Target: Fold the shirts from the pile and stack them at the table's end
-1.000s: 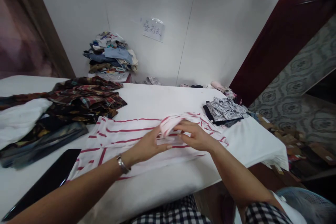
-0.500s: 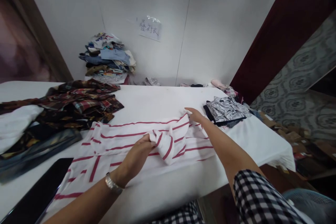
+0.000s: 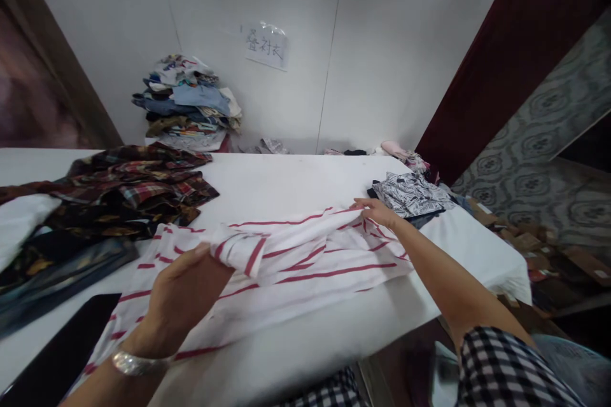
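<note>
A heap of dark plaid and denim garments (image 3: 109, 203) is seen at the far left of the white-covered surface (image 3: 286, 178). Beside it, the left hand (image 3: 184, 286) is closed on a bunched fold of the white cotton shirt with red stripes (image 3: 305, 254), which is spread across the surface's near edge. Further right, the right hand (image 3: 379, 211) is pressed on the shirt's far corner, apparently pinching it. A fold seems in progress; the fabric would next need drawing taut.

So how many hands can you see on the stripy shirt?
2. The left hand holds a bunched fold of the striped shirt near its middle. The right hand grips the shirt's far right edge, beside the folded patterned garment. No other hands show.
</note>
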{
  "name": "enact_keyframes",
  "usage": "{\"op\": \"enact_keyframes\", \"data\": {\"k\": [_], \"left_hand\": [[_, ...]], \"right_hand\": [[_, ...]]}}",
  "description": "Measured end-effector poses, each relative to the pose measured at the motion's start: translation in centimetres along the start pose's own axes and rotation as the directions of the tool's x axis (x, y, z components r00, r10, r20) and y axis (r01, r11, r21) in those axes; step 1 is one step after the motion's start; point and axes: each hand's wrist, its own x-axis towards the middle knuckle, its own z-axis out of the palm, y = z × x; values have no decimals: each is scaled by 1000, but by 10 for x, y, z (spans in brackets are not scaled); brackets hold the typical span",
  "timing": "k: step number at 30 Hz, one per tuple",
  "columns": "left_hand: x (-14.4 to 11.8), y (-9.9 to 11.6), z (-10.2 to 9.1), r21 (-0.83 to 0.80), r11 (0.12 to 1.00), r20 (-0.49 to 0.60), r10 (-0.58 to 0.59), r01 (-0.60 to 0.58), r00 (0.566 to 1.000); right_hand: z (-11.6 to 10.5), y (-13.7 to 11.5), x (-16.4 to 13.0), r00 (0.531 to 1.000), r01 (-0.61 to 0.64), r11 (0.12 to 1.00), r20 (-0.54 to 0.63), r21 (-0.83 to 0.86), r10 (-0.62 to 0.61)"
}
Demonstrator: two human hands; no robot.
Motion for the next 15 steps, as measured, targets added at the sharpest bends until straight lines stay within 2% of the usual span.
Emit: {"op": "enact_keyframes", "data": {"k": [2,6,9,12,15], "left_hand": [[7,-2,-14,45,999,-37,-7,8,999],[24,-14,-41,203,975,-133,-65,92,989],[27,-13,-43,246,965,-228,-30,87,973],[16,1,-26,248,967,-182,109,-61,977],[3,21,-5,172,944,-42,291,-280,956]], "right_hand": [[-3,2,-23,999,1,998,-45,68,2],[4,4,-51,995,-24,999,-94,29,26],[8,6,-57,998,26,997,-47,-76,-30],[5,11,-58,1000,14,992,12,-128,-13],[2,14,-55,999,-48,998,4,-29,49]]}}
